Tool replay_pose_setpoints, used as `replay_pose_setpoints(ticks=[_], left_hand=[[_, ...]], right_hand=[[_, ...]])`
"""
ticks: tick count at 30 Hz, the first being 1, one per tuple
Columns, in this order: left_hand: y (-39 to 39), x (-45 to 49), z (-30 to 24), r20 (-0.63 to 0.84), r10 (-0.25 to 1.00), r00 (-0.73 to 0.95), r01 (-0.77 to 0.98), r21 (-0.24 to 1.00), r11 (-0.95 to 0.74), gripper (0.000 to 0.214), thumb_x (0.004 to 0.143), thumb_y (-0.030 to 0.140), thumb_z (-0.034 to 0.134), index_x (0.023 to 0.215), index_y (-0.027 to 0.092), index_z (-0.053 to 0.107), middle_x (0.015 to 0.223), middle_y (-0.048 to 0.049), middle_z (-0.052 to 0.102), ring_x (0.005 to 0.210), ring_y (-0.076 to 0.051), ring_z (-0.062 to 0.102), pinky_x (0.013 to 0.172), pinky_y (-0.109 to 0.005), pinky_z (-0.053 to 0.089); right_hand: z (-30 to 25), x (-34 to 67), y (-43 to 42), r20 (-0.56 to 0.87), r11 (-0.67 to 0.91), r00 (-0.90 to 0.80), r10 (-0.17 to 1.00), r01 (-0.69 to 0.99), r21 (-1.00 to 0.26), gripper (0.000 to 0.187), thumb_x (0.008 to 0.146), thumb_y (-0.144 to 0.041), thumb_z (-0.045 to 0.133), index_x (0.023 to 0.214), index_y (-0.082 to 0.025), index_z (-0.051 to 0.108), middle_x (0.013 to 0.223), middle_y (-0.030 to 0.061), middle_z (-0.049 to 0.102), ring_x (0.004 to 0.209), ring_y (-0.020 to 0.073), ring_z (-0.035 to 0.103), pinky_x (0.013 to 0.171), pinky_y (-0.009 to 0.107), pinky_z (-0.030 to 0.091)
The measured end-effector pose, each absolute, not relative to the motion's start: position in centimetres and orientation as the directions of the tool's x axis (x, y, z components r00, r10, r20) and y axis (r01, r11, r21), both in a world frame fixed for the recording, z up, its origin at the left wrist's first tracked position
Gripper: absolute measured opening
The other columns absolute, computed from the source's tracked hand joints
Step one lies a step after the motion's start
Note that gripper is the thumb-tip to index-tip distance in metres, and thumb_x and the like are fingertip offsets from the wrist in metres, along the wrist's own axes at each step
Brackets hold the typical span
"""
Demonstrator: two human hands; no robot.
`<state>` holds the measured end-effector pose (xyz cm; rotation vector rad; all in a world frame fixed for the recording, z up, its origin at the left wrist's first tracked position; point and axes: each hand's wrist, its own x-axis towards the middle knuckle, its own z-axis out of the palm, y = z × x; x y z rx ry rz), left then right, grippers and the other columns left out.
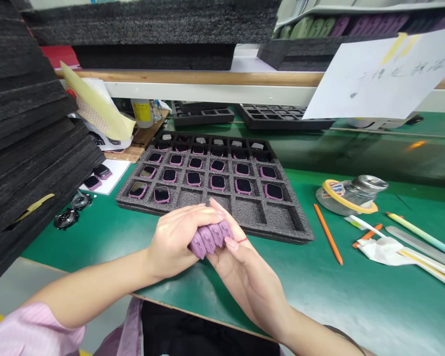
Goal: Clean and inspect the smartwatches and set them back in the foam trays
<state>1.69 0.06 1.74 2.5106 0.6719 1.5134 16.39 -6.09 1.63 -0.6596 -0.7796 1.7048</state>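
Observation:
Several purple watch cases stand side by side in a row between my two hands. My left hand is closed over their left end and top. Cupped around the right end, my right hand grips the row with its thumb against the nearest case. Just beyond my fingers lies a dark foam tray with square compartments. Many of these hold purple-framed watches with black screens, such as the watch. In the front row, the compartments toward the right hold no watch.
Tall stacks of black foam trays rise at left. Loose watches lie beside them. At right are a glass jar, an orange stick and a white tissue. A shelf edge crosses above, with a hanging paper.

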Motion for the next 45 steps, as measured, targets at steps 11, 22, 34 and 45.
replay_pose_setpoints(ticks=[11, 22, 34, 45], left_hand=[[0.0, 1.8, 1.6, 0.767, 0.524, 0.371, 0.219, 0.476, -0.852, 0.033, 0.082, 0.017, 0.078, 0.113, 0.019, 0.065, 0.106, -0.0058, 0.08, 0.105, -0.02, 0.076, 0.095, -0.029, 0.062], [-0.5, 1.6, 1.8, 0.596, 0.722, 0.352, 0.119, 0.737, -0.666, 0.041, 0.076, 0.027, 0.087, 0.11, 0.021, 0.067, 0.109, -0.007, 0.079, 0.104, -0.023, 0.076, 0.091, -0.034, 0.062], [-0.9, 2.1, 1.9, 0.608, 0.606, 0.514, -0.054, 0.727, -0.684, 0.033, 0.082, 0.023, 0.081, 0.112, 0.022, 0.067, 0.113, -0.0064, 0.079, 0.106, -0.022, 0.076, 0.096, -0.031, 0.061], [-0.6, 2.0, 0.6, 0.663, 0.516, 0.542, -0.037, 0.633, -0.773, 0.06, 0.093, 0.038, 0.066, 0.149, 0.027, 0.045, 0.143, -0.015, 0.053, 0.142, -0.031, 0.046, 0.118, -0.05, 0.043]], right_hand=[[1.6, 16.7, -5.8, -0.048, -0.175, -0.233, 0.971, -0.562, -0.808, 0.049, 0.095, -0.05, 0.061, 0.142, -0.038, 0.051, 0.162, -0.0007, 0.044, 0.145, 0.0218, 0.046, 0.122, 0.045, 0.037], [2.5, 18.5, -4.9, -0.024, -0.173, -0.343, 0.939, -0.41, -0.895, 0.071, 0.095, -0.075, 0.035, 0.154, -0.034, 0.04, 0.145, 0.0081, 0.062, 0.132, 0.0291, 0.06, 0.109, 0.053, 0.047], [1.9, 19.5, -4.3, -0.07, -0.145, -0.361, 0.93, -0.184, -0.972, 0.11, 0.067, -0.068, 0.083, 0.156, -0.028, 0.033, 0.128, 0.0113, 0.068, 0.119, 0.0304, 0.067, 0.099, 0.046, 0.057], [2.1, 18.8, -5.0, 0.136, 0.14, -0.133, 0.982, 0.022, -0.99, 0.109, 0.065, -0.036, 0.093, 0.156, -0.034, 0.034, 0.151, 0.0107, 0.055, 0.115, 0.0304, 0.07, 0.099, 0.048, 0.06]])
